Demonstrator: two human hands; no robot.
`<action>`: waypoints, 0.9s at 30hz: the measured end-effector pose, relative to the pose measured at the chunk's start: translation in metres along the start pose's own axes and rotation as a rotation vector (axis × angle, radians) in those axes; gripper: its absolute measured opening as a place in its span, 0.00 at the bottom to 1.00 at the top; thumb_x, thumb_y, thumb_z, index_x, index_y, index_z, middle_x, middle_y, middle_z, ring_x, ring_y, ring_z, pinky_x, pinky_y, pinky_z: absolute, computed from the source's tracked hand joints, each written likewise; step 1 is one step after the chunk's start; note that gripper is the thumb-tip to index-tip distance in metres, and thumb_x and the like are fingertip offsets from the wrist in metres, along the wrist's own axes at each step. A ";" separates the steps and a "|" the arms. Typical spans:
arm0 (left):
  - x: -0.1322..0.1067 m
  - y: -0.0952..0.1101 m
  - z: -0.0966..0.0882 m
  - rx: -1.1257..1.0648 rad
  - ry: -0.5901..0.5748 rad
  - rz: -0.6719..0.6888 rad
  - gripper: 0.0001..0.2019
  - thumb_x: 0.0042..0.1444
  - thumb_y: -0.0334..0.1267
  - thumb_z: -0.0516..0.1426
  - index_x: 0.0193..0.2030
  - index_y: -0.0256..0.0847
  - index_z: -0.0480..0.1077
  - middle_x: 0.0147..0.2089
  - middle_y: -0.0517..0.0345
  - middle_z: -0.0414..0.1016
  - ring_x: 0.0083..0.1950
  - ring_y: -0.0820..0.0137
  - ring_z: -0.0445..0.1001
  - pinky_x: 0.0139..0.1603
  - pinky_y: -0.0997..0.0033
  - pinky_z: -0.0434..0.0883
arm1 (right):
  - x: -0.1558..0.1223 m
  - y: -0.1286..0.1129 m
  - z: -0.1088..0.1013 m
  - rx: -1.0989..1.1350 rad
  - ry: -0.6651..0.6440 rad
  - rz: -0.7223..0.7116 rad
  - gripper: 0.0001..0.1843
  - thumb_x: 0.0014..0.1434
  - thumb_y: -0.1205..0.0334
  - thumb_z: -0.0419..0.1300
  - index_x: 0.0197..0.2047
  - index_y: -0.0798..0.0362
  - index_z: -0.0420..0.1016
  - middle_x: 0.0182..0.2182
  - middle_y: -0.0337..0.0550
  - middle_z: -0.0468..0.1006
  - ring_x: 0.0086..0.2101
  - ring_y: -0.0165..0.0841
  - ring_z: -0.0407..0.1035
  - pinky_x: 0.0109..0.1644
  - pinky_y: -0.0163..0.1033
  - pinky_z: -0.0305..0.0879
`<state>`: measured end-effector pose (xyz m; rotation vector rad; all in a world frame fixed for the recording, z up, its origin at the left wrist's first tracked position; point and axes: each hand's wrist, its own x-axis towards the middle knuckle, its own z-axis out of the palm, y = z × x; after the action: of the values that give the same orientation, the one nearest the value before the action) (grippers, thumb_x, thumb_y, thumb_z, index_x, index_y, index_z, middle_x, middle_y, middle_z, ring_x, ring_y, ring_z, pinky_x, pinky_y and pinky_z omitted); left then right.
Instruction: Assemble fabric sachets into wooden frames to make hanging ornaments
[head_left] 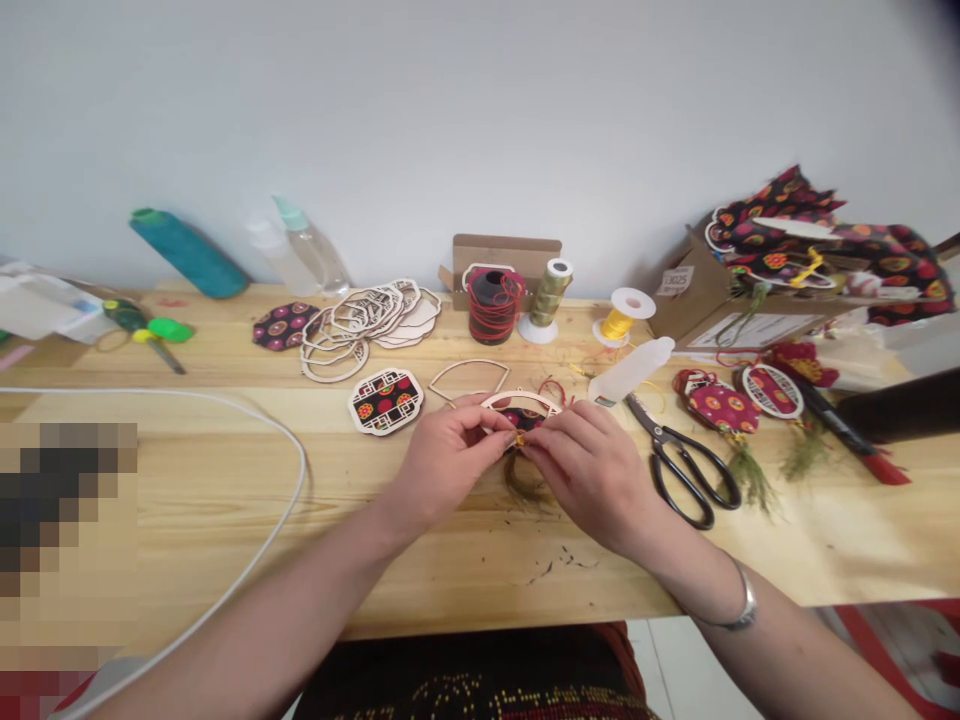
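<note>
My left hand point(450, 450) and my right hand point(589, 460) meet at the middle of the wooden table point(225, 480). Both pinch a small yellow bead or knot point(519, 438) at the lower edge of a wooden-framed fabric ornament point(521, 408). A dark green tassel point(525, 485) hangs below the pinch, between my hands. Red cord point(553, 388) trails from the ornament's far side. My fingers hide part of the ornament.
Black scissors point(682, 465) lie right of my right hand, beside a white squeeze bottle point(630, 370). Finished tasselled ornaments point(720, 408) lie further right. Behind: a patterned ornament point(385, 400), wooden frames point(367, 320), thread spools point(493, 305), a cardboard box point(697, 290). A white cable point(285, 500) curves at left.
</note>
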<state>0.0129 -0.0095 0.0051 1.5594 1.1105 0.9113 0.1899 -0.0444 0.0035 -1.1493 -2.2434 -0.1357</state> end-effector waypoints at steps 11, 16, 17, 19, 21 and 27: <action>-0.003 -0.001 0.000 -0.048 -0.061 -0.023 0.13 0.56 0.34 0.57 0.48 0.44 0.76 0.46 0.57 0.80 0.47 0.68 0.77 0.50 0.66 0.74 | 0.000 -0.002 -0.006 -0.133 -0.105 -0.085 0.08 0.62 0.70 0.55 0.35 0.54 0.75 0.31 0.45 0.78 0.32 0.36 0.65 0.35 0.42 0.60; -0.003 0.003 -0.003 -0.001 -0.089 -0.068 0.11 0.56 0.36 0.58 0.45 0.41 0.77 0.46 0.55 0.81 0.44 0.67 0.78 0.47 0.66 0.75 | -0.003 0.002 -0.004 0.005 -0.018 -0.053 0.06 0.61 0.71 0.56 0.37 0.55 0.75 0.33 0.45 0.79 0.34 0.36 0.66 0.37 0.43 0.64; -0.003 0.003 -0.003 0.002 -0.092 -0.066 0.11 0.56 0.36 0.58 0.45 0.41 0.77 0.46 0.54 0.81 0.43 0.67 0.78 0.47 0.66 0.75 | -0.003 0.003 -0.003 0.030 0.005 -0.038 0.06 0.61 0.71 0.57 0.37 0.55 0.75 0.32 0.45 0.79 0.33 0.35 0.66 0.37 0.42 0.64; -0.003 0.003 -0.003 -0.014 -0.111 -0.045 0.11 0.57 0.35 0.58 0.45 0.41 0.77 0.46 0.54 0.81 0.44 0.68 0.79 0.47 0.67 0.75 | -0.003 0.004 -0.002 0.080 0.043 -0.005 0.05 0.61 0.71 0.57 0.37 0.55 0.75 0.31 0.45 0.79 0.33 0.35 0.67 0.36 0.42 0.66; -0.003 0.002 -0.002 -0.040 -0.129 -0.025 0.11 0.56 0.35 0.58 0.45 0.41 0.78 0.46 0.54 0.81 0.44 0.68 0.79 0.46 0.68 0.76 | -0.003 0.004 -0.001 0.127 0.062 0.025 0.06 0.61 0.70 0.57 0.37 0.54 0.74 0.31 0.45 0.79 0.32 0.34 0.68 0.36 0.42 0.66; -0.003 0.003 0.000 -0.009 -0.099 -0.054 0.07 0.52 0.35 0.60 0.37 0.42 0.79 0.41 0.56 0.82 0.35 0.70 0.79 0.37 0.71 0.76 | 0.000 0.003 -0.001 0.204 0.090 0.069 0.06 0.60 0.71 0.57 0.36 0.53 0.75 0.30 0.44 0.79 0.31 0.33 0.69 0.36 0.42 0.68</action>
<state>0.0123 -0.0128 0.0076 1.5430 1.0714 0.7937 0.1926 -0.0427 0.0034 -1.0865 -2.0827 0.0669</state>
